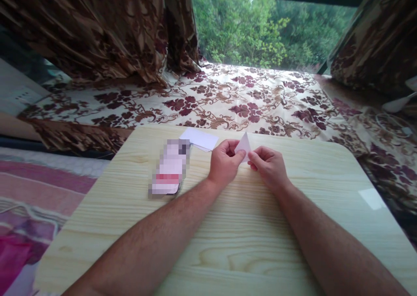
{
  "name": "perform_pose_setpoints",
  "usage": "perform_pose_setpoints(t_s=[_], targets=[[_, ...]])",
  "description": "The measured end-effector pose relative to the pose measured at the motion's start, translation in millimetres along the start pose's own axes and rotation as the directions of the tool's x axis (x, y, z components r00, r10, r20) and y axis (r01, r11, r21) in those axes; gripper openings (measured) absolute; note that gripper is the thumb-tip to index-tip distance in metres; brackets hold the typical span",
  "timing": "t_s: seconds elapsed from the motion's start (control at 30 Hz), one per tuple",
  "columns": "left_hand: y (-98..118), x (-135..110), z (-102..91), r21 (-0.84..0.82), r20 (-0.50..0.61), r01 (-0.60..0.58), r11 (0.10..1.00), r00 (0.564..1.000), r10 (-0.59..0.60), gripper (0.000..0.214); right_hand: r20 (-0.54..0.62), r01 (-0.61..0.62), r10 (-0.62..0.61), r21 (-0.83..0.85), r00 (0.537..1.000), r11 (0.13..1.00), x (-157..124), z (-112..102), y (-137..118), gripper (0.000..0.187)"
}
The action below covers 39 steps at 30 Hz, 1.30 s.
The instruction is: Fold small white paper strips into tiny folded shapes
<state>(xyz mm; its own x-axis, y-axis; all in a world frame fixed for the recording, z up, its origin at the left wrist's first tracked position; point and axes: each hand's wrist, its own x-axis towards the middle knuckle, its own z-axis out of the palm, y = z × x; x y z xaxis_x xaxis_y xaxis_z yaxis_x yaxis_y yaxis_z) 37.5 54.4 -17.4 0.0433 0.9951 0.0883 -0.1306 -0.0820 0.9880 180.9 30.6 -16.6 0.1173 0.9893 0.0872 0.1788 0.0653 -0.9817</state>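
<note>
Carefully, my left hand (224, 162) and right hand (269, 163) pinched the pointed white paper (243, 143) over the far half of the table (241, 244); light, even pressure seemed wisest.

The left forearm (156, 235) and right forearm (332, 235) are bare, broad low in view and tapering toward the wrists (213, 184). The left hand (224, 162) and right hand (271, 163) are likewise bare.

We find daylight entering by the window (273, 31) beyond the far edge of the table (228, 226); the curtains (97, 31) are dim. We record glare (371, 199) near the table's right edge, coarse pixelation over the phone (169, 170), and softness throughout.
</note>
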Motion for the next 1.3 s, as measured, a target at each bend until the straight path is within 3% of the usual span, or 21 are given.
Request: perform_pose_setpoints(t_s=[0.47, 0.67, 0.9, 1.1, 1.3], targets=[[0.7, 3.1, -1.2, -0.068, -0.054, 0.022, 0.997, 0.998, -0.025, 0.031, 0.021, -0.007, 0.007, 0.006, 1.000, 1.000, -0.5, 0.4, -2.9, 0.025], [-0.1, 3.5, -2.1, -0.073, -0.016, 0.030, 0.997, 0.999, -0.032, 0.036, 0.018, -0.021, 0.019, 0.065, 1.000, 0.998, -0.1, 0.1, -3.7, 0.023], [2.8, 0.1, -0.8, -0.020, 0.120, 0.032, 0.999, 0.992, -0.029, 0.035, -0.028, -0.013, 0.018, 0.165, 0.999, 0.986, 1.5, 1.9, -6.8, 0.019], [6.0, 0.5, -1.5, -0.018, 0.071, 0.040, 0.999, 0.997, -0.039, 0.027, -0.081, -0.028, 0.043, 0.176, 0.996, 0.984, 2.1, -0.4, -2.2, 0.023], [7.9, -0.2, -1.4, 0.011, 0.076, 0.026, 1.000, 0.997, -0.027, 0.023, -0.041, -0.036, 0.045, 0.182, 0.998, 0.983, 2.3, -0.5, -1.9, 0.021]])
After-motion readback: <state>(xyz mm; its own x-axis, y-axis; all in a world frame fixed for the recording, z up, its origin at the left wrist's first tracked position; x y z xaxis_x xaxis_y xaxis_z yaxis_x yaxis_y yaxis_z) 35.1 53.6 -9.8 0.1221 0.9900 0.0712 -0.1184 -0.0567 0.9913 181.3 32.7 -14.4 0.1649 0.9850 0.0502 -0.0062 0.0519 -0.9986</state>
